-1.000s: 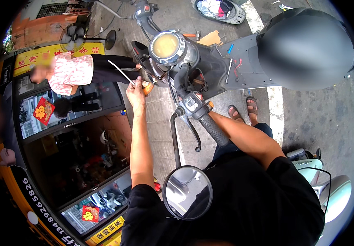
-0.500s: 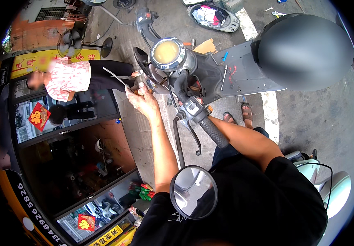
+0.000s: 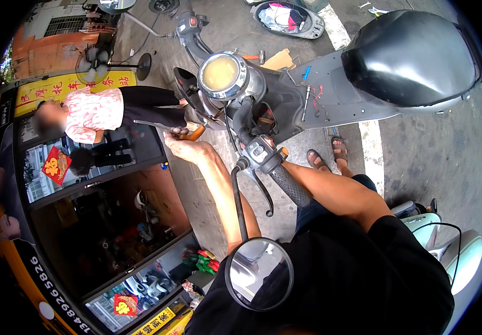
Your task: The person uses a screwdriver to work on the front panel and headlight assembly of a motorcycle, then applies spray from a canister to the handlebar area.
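My left hand (image 3: 188, 148) is closed round an orange-handled tool (image 3: 194, 134) with a thin grey metal shaft pointing left, beside the scooter's front. My right forearm (image 3: 324, 190) passes behind the black handlebar grip (image 3: 290, 187), and the hand at its end is hidden there. Between my arms is the handlebar, with its switch housing (image 3: 261, 151), brake lever (image 3: 264, 195) and round mirror (image 3: 259, 273). A round gauge (image 3: 219, 72) with a yellowish face sits above. Just below it, the scooter's front body has an open gap (image 3: 266, 118) showing inner parts.
The footboard (image 3: 330, 84) holds a ratchet-like metal tool (image 3: 306, 103), a blue item (image 3: 307, 72) and red bits. A black seat (image 3: 414, 58) is at the right. A person in a pink patterned top (image 3: 91, 114) stands left, near a fan (image 3: 93, 64). A pale green scooter (image 3: 458, 254) is lower right.
My left hand has turned and shifted slightly left and down, so the tool's shaft lies flatter and its orange handle shows. The view has shifted a little.
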A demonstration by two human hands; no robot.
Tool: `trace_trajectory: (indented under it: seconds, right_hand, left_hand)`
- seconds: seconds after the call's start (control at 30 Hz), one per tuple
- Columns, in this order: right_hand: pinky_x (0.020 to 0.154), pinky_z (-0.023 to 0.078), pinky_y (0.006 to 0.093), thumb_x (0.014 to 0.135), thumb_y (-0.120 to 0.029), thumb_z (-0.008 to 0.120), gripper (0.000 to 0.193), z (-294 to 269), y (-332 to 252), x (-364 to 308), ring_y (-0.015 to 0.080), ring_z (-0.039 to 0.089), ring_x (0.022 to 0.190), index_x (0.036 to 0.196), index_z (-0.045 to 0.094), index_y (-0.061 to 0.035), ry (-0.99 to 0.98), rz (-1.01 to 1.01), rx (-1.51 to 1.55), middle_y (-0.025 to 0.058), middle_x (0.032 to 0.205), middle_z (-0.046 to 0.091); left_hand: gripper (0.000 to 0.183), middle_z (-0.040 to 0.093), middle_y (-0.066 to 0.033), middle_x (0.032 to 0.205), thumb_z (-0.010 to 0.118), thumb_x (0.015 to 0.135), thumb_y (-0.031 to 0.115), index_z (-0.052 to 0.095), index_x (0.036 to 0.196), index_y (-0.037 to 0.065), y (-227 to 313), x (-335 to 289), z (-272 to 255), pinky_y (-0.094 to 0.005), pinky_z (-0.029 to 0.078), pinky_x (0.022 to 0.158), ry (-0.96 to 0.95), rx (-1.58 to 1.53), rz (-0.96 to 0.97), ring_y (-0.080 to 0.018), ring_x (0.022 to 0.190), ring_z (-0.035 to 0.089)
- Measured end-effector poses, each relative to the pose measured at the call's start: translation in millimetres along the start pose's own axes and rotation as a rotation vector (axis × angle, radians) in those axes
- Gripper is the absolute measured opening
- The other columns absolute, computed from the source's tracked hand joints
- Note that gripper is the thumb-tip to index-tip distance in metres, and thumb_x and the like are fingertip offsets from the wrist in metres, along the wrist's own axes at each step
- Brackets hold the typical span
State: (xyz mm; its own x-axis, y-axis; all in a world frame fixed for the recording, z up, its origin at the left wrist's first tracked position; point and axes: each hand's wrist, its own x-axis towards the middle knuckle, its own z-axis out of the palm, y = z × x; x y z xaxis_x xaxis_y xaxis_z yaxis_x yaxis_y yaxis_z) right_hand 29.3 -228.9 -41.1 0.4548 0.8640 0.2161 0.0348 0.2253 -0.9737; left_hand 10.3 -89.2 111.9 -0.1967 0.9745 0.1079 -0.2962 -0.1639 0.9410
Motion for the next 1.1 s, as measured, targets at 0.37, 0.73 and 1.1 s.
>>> trace_trajectory:
  seconds: [0.37,0.73,1.1]
  right_hand:
    - [0.052,0.040,0.0304,0.094,-0.018,0.051,0.020,-35,3,-23,0.0146,0.047,0.055,0.098,0.061,-0.0010,-0.060,0.062,-0.144,-0.0003,0.066,0.051]
    - [0.051,0.040,0.0300,0.094,-0.018,0.051,0.021,-69,41,-70,0.0141,0.047,0.053,0.097,0.062,-0.0006,0.088,0.185,-0.462,-0.0008,0.063,0.050]
    - [0.055,0.044,0.0335,0.086,-0.013,0.050,0.023,2,7,-212,0.0161,0.054,0.054,0.103,0.064,-0.0057,0.414,0.647,-0.852,0.0090,0.063,0.059]
  left_hand:
    - [0.019,0.062,-0.0094,0.096,0.057,0.089,0.010,0.056,0.107,0.002,-3,8,-57,-0.0332,0.048,0.082,-0.497,0.637,0.415,-0.0197,0.089,0.061]
    - [0.041,0.065,-0.0136,0.095,0.064,0.083,0.012,0.053,0.121,0.003,37,87,-162,-0.0319,0.050,0.075,-0.658,0.690,0.002,-0.0184,0.083,0.063]
    - [0.021,0.061,-0.0032,0.075,0.063,0.088,0.016,0.060,0.105,0.003,43,94,-501,-0.0230,0.045,0.051,-0.216,0.180,-0.577,-0.0095,0.056,0.054]
